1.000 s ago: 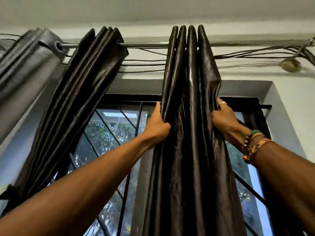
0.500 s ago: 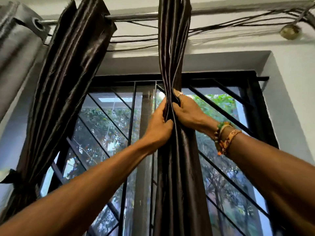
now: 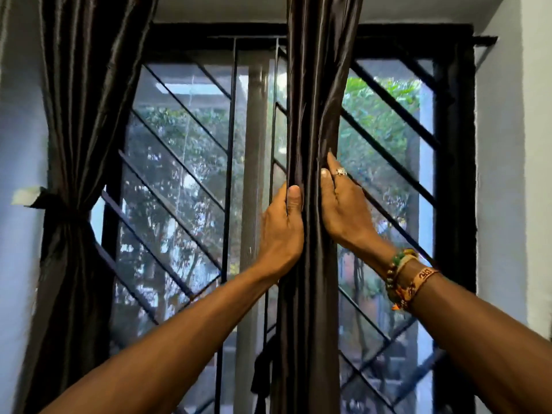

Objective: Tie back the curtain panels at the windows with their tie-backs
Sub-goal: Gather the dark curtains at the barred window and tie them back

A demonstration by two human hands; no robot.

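Left hand [image 3: 280, 231] and right hand [image 3: 343, 207] were each closed on the gathered centre curtain panel [image 3: 313, 100] between them, untied; its loose tie-back [image 3: 264, 372] hung below the left wrist; far left, the other panel [image 3: 74, 115] was already tied [image 3: 64, 212].

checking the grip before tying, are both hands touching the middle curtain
Touching. The head view shows the left hand and right hand pressed against opposite sides of the gathered middle curtain, thumbs lying on the fabric.
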